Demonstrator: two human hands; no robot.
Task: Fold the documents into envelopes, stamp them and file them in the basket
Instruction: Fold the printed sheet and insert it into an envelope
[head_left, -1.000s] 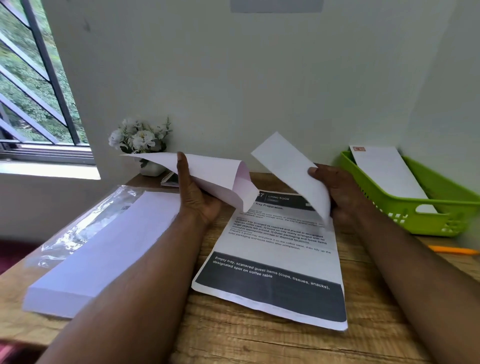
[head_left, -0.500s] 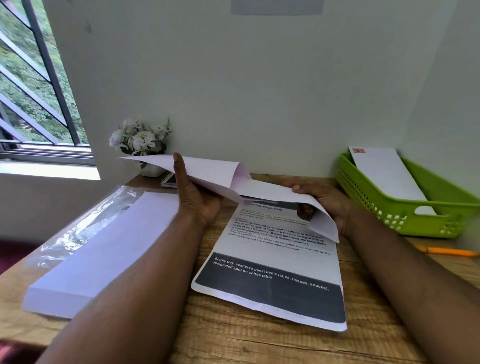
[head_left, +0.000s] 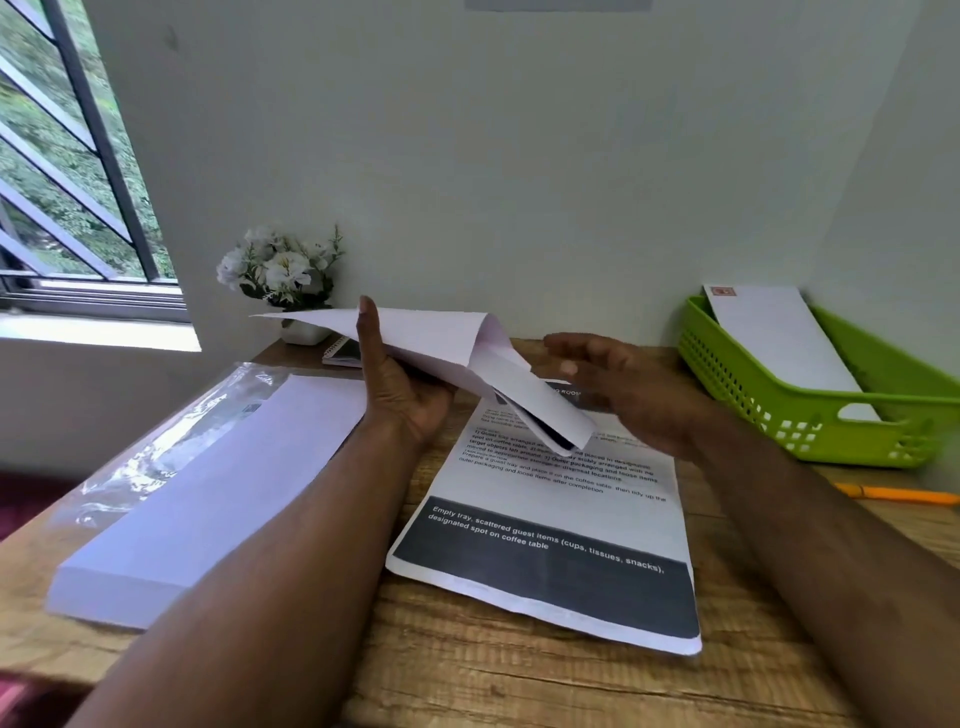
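White walls meet in a corner behind a wooden desk (head_left: 519, 691), and a window (head_left: 67, 156) lets in light on the left side.

Seen from the person's head, the left hand (head_left: 402, 387) is held up above the desk. Its thumb and fingers are curled round a white envelope (head_left: 415, 338) and grip it. A folded paper (head_left: 540, 405) sticks out of the open end of the envelope, pointing down to the right. The right hand (head_left: 623, 387) is just beside that paper, blurry, with its fingers loose and holding nothing. I cannot tell if it touches the paper.

Under both hands a printed sheet (head_left: 561, 519) lies flat on the desk. A thick stack of envelopes (head_left: 208, 499) in a clear wrapper lies to its left. A green basket (head_left: 810, 415) sits at the right by the wall, with one stamped envelope (head_left: 769, 338) leaning inside it. An orange pen (head_left: 893, 493) lies near the basket. White flowers (head_left: 280, 270) stand at the back.
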